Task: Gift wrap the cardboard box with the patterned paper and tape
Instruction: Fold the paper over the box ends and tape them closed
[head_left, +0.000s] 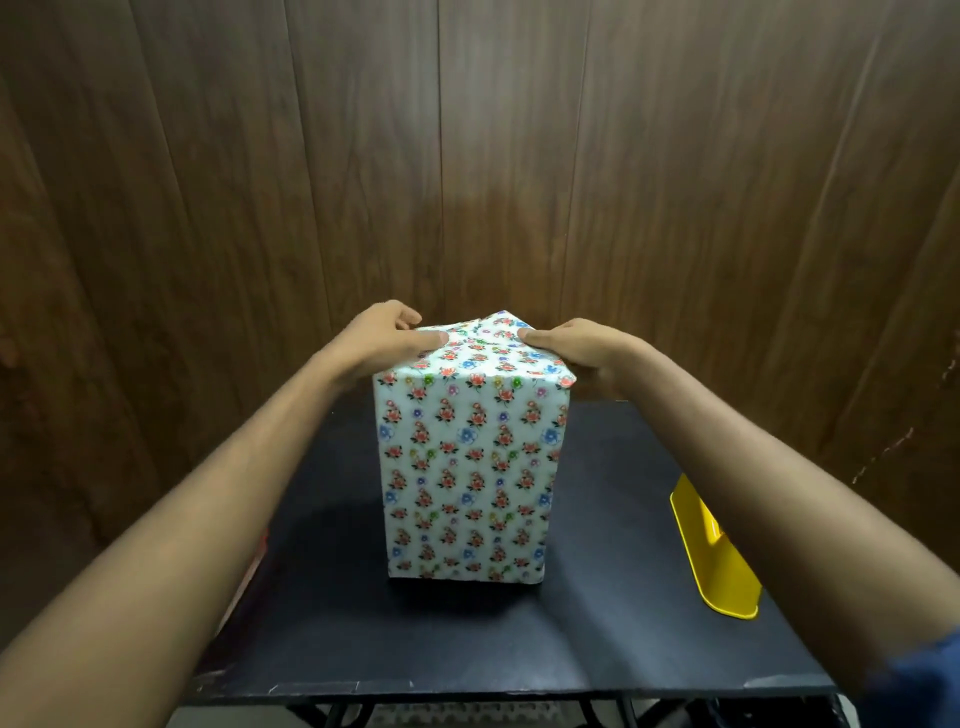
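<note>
Our left hand (382, 332) presses its thumb flat on the top of the tall box (467, 467) in flowered paper (483, 343) – upright, mid-table (597, 597) – our right hand (571, 348) pinches the folded paper at the top's right edge; a yellow object (714, 558) lies right

The scene is dim and warm, with a soft bright patch on the wood wall (483, 208) above the box (467, 467), whose white paper is the brightest thing in view. A dark shadow pools on the black surface (597, 493) left of the box. Wall planks bow outward at the edges from wide-angle distortion. Forearms near the lower corners look soft and blurred.
</note>
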